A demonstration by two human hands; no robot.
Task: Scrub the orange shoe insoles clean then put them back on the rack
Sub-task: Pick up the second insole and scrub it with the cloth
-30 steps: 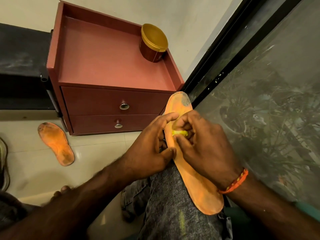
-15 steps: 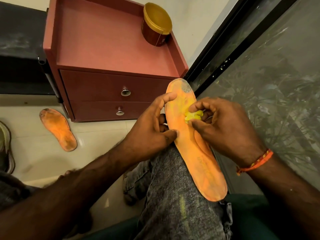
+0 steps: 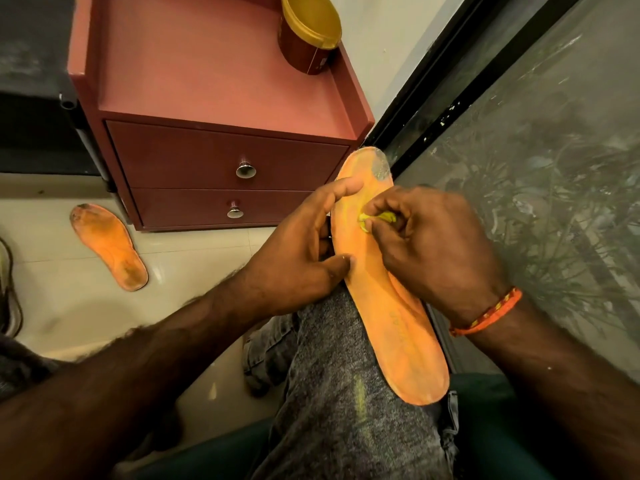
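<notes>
Head view, insole on knee: you are resting an orange insole (image 3: 388,299) lengthwise along your grey-jeaned knee (image 3: 332,386), toe end pointing at the cabinet, a grey worn patch showing at the toe.
Left hand: your left hand (image 3: 298,258) is steadying the insole's left edge, forefinger and thumb lying on top; the other fingers are tucked out of sight behind the edge.
Right hand: your right hand (image 3: 429,244) is pinching a small yellow wad (image 3: 375,218) against the insole's forepart, fingers curled round it; most of the wad is hidden, so what it is made of is unclear.
Second insole: the other orange insole (image 3: 109,245) is lying flat on the pale floor (image 3: 69,306), left of the cabinet, dirty at toe and heel.
Cabinet: a red two-drawer cabinet (image 3: 221,161) is standing ahead, a gold-lidded jar (image 3: 306,32) on its top, cut off by the frame.
Left edge: something dark is being cropped there, unreadable.
Rack: not identifiable.
</notes>
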